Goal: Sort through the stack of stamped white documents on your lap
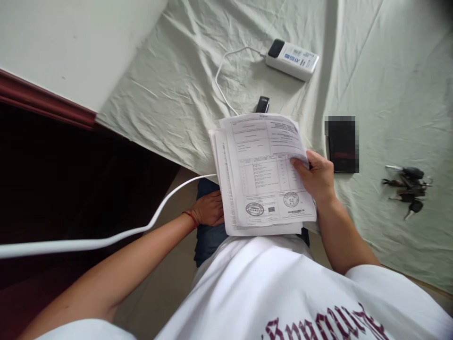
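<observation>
Printed sheets, stacked, above the lap at the near edge of the cloth. From left to right: white cable, leading to the stack's left edge; left hand, back upward over the jeans, forearm slanting in from lower left, fingers close together with tips hidden by the sheets, so that their hold cannot be told; right hand, pinching the stack's right edge, thumb on top and fingers behind, forearm rising from lower right; dark blurred-out object; keys, lying on the cloth.
</observation>
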Demonstrator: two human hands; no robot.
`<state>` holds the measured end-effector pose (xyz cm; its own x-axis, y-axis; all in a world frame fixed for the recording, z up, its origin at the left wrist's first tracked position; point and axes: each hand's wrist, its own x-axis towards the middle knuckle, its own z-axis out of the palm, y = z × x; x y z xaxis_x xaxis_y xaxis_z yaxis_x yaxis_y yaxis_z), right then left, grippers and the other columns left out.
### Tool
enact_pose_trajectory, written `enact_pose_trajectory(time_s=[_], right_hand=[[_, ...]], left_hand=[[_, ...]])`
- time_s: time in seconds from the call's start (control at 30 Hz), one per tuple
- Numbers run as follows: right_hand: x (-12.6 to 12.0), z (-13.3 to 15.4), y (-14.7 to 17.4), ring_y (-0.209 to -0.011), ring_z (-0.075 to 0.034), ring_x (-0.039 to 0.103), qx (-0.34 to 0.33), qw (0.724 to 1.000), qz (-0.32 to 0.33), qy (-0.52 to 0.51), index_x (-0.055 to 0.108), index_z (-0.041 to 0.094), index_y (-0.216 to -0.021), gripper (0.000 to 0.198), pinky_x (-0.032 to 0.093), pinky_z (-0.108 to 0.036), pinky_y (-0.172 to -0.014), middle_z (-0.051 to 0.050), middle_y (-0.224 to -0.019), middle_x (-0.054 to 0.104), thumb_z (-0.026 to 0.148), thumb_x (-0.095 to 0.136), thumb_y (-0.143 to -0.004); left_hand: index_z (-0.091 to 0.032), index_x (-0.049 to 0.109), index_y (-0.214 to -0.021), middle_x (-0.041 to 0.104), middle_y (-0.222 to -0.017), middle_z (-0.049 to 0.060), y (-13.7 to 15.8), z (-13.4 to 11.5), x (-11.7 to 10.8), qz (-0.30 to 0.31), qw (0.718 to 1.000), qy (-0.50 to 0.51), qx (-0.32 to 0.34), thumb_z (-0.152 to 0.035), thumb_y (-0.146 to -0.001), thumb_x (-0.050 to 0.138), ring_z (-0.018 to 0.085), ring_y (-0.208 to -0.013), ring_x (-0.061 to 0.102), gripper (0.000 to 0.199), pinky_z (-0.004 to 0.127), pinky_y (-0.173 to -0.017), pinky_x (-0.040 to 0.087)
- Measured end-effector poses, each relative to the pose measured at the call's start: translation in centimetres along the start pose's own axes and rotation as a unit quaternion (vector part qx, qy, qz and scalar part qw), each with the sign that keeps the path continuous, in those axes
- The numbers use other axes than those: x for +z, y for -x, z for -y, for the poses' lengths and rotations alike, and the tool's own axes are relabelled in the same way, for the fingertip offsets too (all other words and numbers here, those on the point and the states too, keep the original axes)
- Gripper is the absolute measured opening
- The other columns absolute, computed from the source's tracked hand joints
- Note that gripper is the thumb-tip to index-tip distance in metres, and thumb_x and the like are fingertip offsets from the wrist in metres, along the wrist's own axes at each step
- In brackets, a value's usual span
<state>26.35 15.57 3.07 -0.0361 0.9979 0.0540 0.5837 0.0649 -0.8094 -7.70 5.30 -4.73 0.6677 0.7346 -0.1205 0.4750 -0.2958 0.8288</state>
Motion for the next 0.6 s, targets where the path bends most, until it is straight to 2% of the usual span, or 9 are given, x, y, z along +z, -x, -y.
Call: enact_pose_trajectory(time_s=[0.2, 0.33, 0.43, 0.6], right_hand=[[0.03, 0.03, 0.03, -0.067, -0.012, 0.053, 0.004, 1.000, -0.002, 0.005, 0.068, 0.022, -0.078, 0.013, 0.041, -0.028, -0.064, 0.002, -0.072, 0.061, 0.030, 0.066, -0.088], [-0.11, -0.30, -0.10, -0.070, -0.013, 0.055, -0.030, 0.999, -0.023, 0.029, 0.068, 0.022, -0.078, 0.011, 0.043, -0.029, -0.066, 0.001, -0.076, 0.062, 0.027, 0.066, -0.088], [-0.30, -0.41, -0.26, -0.070, -0.014, 0.056, -0.049, 0.997, -0.038, 0.047, 0.068, 0.022, -0.079, 0.011, 0.044, -0.030, -0.068, 0.000, -0.075, 0.061, 0.027, 0.065, -0.089], [-0.52, -0.71, -0.53, -0.076, -0.017, 0.057, -0.065, 0.995, -0.051, 0.053, 0.069, 0.022, -0.079, 0.009, 0.047, -0.032, -0.073, 0.000, -0.073, 0.060, 0.026, 0.068, -0.087]], left_hand=[[-0.014, 0.077, -0.100, 0.076, -0.095, 0.016, 0.28, 0.29, 0.22, 0.006, 0.987, -0.127, 0.098, -0.035, -0.091, 0.057, 0.032, -0.100, 0.071, 0.030, 0.054, -0.108, 0.050], [-0.010, 0.073, -0.100, 0.074, -0.091, 0.015, 0.52, 0.40, 0.35, -0.014, 0.960, -0.228, 0.163, -0.031, -0.101, 0.045, 0.027, -0.099, 0.068, 0.035, 0.048, -0.107, 0.049], [-0.009, 0.072, -0.103, 0.074, -0.092, 0.014, 0.55, 0.32, 0.37, -0.047, 0.933, -0.287, 0.211, -0.029, -0.103, 0.044, 0.025, -0.099, 0.067, 0.034, 0.044, -0.107, 0.048], [-0.008, 0.072, -0.109, 0.075, -0.096, 0.013, 0.42, 0.11, 0.31, -0.070, 0.920, -0.312, 0.226, -0.028, -0.102, 0.045, 0.024, -0.097, 0.067, 0.034, 0.042, -0.106, 0.047]])
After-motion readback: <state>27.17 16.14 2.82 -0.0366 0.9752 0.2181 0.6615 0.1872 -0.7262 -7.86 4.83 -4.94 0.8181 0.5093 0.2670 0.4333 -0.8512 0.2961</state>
